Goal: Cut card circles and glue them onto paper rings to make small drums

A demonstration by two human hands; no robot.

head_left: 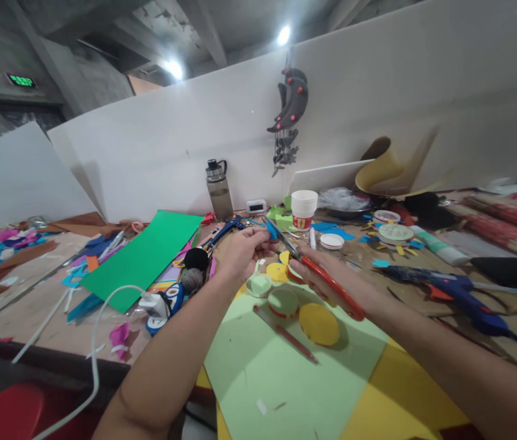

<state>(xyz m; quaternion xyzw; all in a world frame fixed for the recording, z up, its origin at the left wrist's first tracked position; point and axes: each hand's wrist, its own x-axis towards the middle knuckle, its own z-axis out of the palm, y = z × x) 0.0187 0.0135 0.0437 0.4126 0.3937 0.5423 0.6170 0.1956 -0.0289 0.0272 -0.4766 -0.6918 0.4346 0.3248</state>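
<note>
"What has the person got in the left hand (250, 245)?"

"A small blue piece (271, 230), pinched between the fingertips above the table. The fingers are closed on it."

"And the right hand (329, 263)?"

"Wrapped around the red handles of the scissors (332, 286). The blades point away, up toward the left hand, right by the blue piece. From here I can't tell whether they're biting into it."

"What's lying underneath?"

"A pale green sheet (281, 382), on top of something yellow. A reddish pencil (289, 338) lies slantwise on it, with a yellow disc (319, 324) to its right and a round green-topped lid (283, 303) just beyond the pencil."

"And farther back?"

"A stack of paper cups (304, 211) stands past the scissors, with a white lid (332, 242) lying near it. The drink bottle (219, 192) stands upright close to the white board (148, 146)."

"Anything out to the sides?"

"A blue glue gun (458, 299) lies off to the right, beyond the right forearm. Over on the left there's a bright green sheet (148, 260), and a dark moon ornament (299, 98) hangs against the board."
</note>
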